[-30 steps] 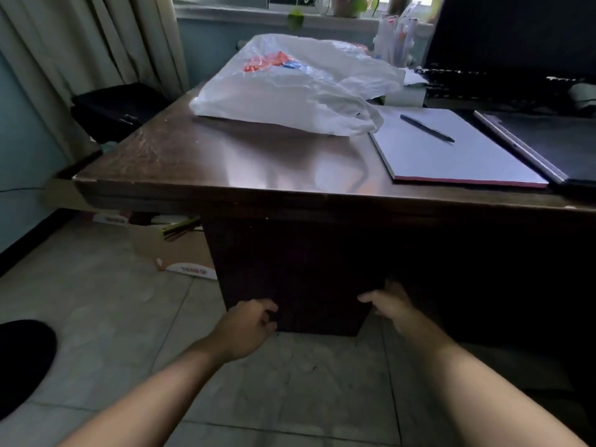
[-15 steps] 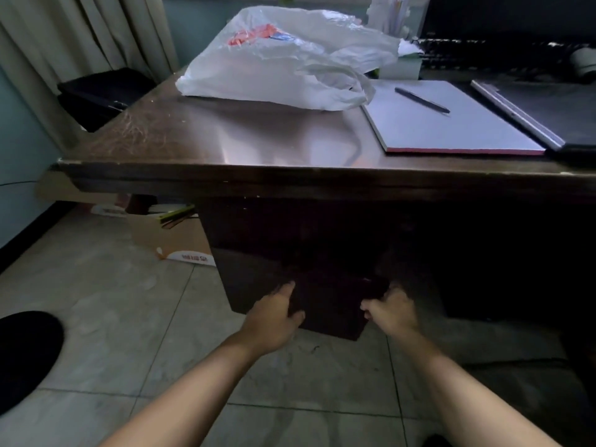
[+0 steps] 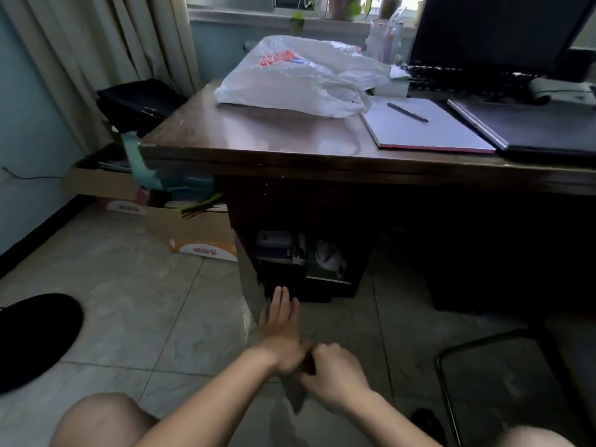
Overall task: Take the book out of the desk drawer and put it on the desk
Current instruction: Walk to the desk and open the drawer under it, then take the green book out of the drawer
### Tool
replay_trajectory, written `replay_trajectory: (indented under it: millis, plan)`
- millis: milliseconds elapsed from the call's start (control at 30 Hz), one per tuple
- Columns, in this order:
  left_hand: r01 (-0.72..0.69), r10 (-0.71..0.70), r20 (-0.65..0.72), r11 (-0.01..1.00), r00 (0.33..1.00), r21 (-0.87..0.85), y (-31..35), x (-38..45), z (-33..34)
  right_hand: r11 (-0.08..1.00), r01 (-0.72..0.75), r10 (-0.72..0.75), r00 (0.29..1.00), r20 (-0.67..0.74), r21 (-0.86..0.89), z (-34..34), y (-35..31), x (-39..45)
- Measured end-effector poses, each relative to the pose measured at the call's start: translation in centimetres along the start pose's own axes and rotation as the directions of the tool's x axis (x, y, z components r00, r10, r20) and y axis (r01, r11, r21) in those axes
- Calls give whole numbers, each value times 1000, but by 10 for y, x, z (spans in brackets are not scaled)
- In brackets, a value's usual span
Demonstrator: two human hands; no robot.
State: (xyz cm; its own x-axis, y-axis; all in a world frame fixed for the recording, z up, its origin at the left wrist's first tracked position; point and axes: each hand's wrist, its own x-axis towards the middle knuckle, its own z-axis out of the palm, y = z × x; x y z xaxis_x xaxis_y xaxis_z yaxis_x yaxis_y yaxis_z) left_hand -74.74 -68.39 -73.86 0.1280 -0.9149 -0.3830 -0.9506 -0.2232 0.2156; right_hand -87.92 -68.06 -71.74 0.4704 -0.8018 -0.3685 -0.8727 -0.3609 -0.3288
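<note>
Cabinet door [image 3: 254,285] under desk [image 3: 290,140] left corner swung open. Left hand [image 3: 280,330] flat on door, fingers extended; right hand [image 3: 332,369] clenched on door's near edge.

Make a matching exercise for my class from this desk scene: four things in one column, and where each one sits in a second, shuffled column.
Things:
1. pen
2. white plastic bag
3. cardboard box
4. left hand

Places:
A. on the floor beside the desk
B. on the open cabinet door
C. on the notepad
D. on the desk's far left part

Pairs: 1-C, 2-D, 3-A, 4-B
</note>
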Motion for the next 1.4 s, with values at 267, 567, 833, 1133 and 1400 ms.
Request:
replay_trajectory:
  millis: [267,567,833,1133,1400]
  plan:
    - [58,-58,-24,998,998,-7,-69,-60,-3,971,193,-170,972,161,-139,21,-48,-2]
    - [95,-91,-28,980,995,178,-138,-87,-14,998,-38,40,999,34,-51,-42,-29,24]
    - [20,23,-204,978,979,209,-113,-83,-16,988,-148,148,989,-4,42,-59,2,14]
    - [42,-123,-162,901,979,-431,-50,-25,-12,979,-187,186,982,22,81,-54,43,40]
    - [198,-289,5,640,957,-742,-34,91,1,972,-173,168,985,42,161,-34,95,120]
